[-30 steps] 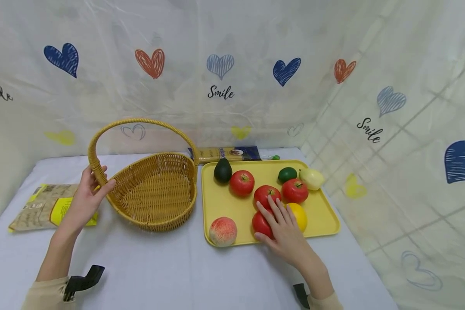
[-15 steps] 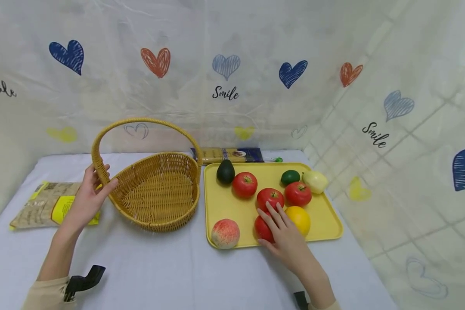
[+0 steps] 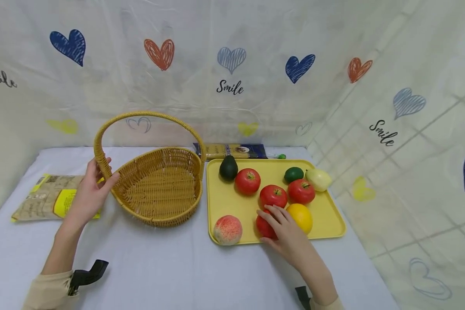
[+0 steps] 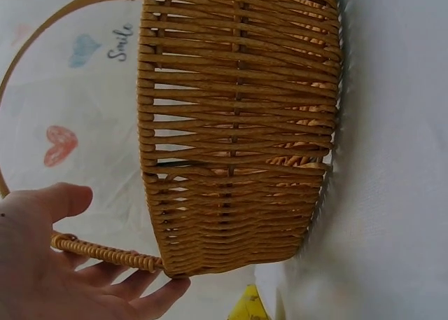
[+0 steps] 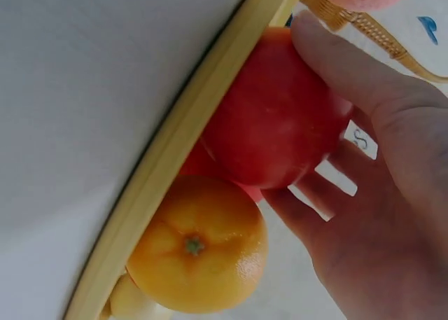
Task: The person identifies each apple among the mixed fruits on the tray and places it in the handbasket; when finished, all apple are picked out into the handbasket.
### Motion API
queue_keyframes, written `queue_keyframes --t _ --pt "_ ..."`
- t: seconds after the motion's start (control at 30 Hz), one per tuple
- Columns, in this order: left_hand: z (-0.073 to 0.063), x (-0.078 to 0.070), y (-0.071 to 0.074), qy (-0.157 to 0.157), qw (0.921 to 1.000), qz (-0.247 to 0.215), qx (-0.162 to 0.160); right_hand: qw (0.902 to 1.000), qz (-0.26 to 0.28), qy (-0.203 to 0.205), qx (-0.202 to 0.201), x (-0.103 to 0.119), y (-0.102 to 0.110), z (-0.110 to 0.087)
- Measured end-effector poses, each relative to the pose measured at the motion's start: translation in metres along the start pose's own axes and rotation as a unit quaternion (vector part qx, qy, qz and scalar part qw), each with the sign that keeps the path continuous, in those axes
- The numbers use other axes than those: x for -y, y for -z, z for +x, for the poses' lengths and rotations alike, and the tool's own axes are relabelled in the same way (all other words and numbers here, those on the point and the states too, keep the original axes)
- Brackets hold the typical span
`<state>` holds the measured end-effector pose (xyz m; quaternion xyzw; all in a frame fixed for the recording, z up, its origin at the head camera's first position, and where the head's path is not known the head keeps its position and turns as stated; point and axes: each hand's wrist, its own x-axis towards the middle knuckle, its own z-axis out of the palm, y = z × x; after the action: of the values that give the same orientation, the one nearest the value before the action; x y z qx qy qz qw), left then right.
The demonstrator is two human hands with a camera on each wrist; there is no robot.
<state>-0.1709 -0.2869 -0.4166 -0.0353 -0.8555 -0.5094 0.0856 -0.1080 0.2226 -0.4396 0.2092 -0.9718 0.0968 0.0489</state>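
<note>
Right hand (image 3: 288,237) grasping red tomato-like fruit (image 3: 264,225) | head: fruit on yellow tray (image 3: 214,191), within the grip; orange (image 3: 302,217) just right; left hand (image 3: 91,193) well left, loosely round basket handle (image 3: 151,114) | left wrist: thumb tip off the handle, light steadying seems enough | right wrist: thumb opposite fingers; best hold snug, clear of the orange

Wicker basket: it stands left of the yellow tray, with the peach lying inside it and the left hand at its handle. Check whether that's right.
Not quite: the peach is not inside the wicker basket. The head view shows it on the yellow tray, near its front left corner. The basket does stand left of the tray, with the left hand at its handle.
</note>
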Motion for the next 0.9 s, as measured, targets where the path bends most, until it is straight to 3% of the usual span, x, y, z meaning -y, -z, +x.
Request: queue_keyframes --t 0.43,0.67,0.9 --pt "0.001 0.008 -0.001 -0.013 0.9999 -0.007 -0.005 0.9983 -0.001 0.049 0.031 0.01 0.011 0.016" --pt "0.001 0.005 0.001 -0.008 1.0 -0.001 -0.002 0.9964 -0.005 0.084 0.0 0.023 0.027 0.04" --pt "0.0 0.004 0.003 -0.008 0.9999 0.003 0.008 0.9877 0.005 0.155 -0.018 0.051 0.039 0.068"
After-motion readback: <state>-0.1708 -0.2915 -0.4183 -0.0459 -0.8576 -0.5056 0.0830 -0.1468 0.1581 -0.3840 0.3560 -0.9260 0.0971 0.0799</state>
